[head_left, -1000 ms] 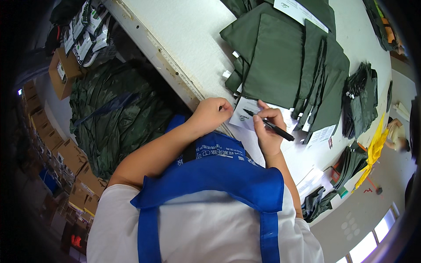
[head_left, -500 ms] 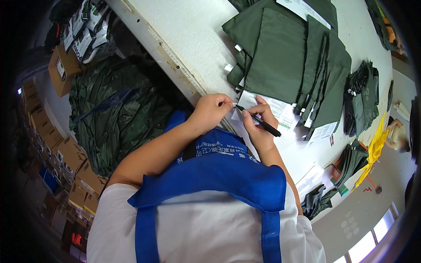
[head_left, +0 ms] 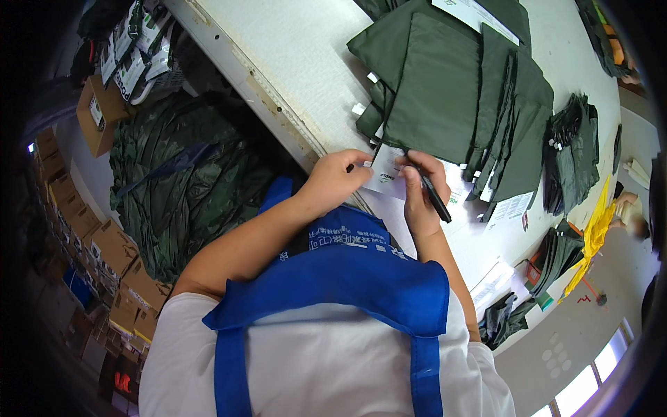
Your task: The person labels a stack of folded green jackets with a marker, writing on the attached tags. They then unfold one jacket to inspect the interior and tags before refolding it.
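My left hand [head_left: 335,181] pinches the near edge of a small white paper tag [head_left: 386,175] at the table's front edge. My right hand [head_left: 421,190] grips a black pen [head_left: 432,197], with its tip on or just above the tag. The tag lies against the lower end of a pile of folded dark green fabric bags [head_left: 445,90]. More white tags [head_left: 511,207] lie to the right of the pen. A blue apron over a white shirt fills the lower part of the view.
The white table [head_left: 292,62] runs diagonally across the view. Darker green bundles [head_left: 573,153] lie further right, with a yellow piece [head_left: 592,240] beyond. A heap of dark green fabric [head_left: 187,187] and stacked cardboard boxes [head_left: 104,236] sit on the floor at left.
Both hands have drawn closer together on the tag. The pen has swung from pointing out to the right to a steeper angle over the tag.
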{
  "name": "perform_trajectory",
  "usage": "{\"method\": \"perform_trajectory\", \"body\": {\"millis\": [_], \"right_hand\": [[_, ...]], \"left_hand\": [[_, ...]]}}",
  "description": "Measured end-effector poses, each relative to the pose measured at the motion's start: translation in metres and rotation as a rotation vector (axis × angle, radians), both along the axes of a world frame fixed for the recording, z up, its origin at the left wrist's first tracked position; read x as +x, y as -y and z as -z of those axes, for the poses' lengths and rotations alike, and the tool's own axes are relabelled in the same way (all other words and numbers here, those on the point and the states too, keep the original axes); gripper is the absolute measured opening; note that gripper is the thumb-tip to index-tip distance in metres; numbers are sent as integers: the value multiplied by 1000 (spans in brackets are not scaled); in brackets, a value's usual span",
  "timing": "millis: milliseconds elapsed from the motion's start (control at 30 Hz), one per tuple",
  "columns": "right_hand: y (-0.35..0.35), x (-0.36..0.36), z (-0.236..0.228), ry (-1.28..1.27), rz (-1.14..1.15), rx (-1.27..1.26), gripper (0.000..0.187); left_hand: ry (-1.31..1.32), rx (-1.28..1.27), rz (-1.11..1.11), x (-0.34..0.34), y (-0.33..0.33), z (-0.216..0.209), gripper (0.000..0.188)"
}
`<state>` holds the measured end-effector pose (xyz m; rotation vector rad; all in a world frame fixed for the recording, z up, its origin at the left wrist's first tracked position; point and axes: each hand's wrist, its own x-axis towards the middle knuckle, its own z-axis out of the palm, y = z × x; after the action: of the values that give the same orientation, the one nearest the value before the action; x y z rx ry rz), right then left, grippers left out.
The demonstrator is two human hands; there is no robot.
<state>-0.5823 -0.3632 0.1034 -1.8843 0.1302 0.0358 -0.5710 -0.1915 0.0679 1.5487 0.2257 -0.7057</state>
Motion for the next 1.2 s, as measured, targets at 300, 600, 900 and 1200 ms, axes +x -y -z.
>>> {"method": "perform_trajectory", "body": {"millis": [300, 600, 900, 1200], "right_hand": [[1, 52, -16, 243, -171, -615, 52], [60, 56, -8, 186, -127, -932, 47], [27, 30, -11, 92, -1, -248, 13], [21, 32, 6, 169, -9, -344, 5]], "left_hand": [[356, 83, 280, 8, 33, -21, 19], [227, 44, 232, 18, 48, -18, 28], [213, 136, -33, 41, 40, 6, 17], [179, 116, -42, 46, 39, 6, 15]]}}
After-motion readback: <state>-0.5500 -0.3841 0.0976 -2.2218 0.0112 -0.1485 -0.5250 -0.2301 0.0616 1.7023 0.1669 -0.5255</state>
